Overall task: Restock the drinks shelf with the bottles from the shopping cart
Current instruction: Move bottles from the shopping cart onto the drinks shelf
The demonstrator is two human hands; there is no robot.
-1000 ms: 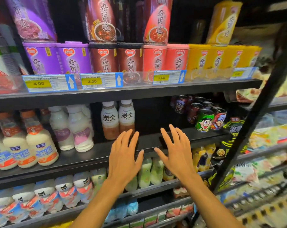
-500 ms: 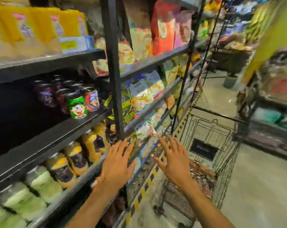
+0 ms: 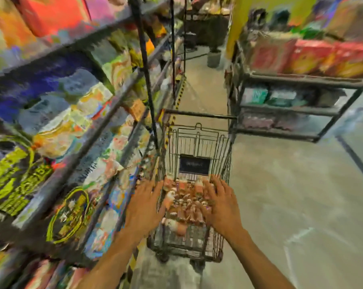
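We're over the cart [image 3: 199, 140] at 6 o'clock; left hand [image 3: 144, 207] and right hand [image 3: 222, 205] spread, empty; next we should grab bottles [image 3: 184, 202].

Motion blur is smearing the shelf packages [image 3: 57, 122] at left; no print is resolving. The bottles [image 3: 184, 202] in the shopping cart [image 3: 197, 142] are merging into one pinkish heap, count and labels undeterminable. The cart's dark plate [image 3: 194, 165] is showing no legible text. The left hand [image 3: 144, 207] is covering part of the cart's left wall; the right hand [image 3: 222, 205] is overlapping bottles, contact undeterminable. The forearms [image 3: 114, 257] are running off the bottom edge.
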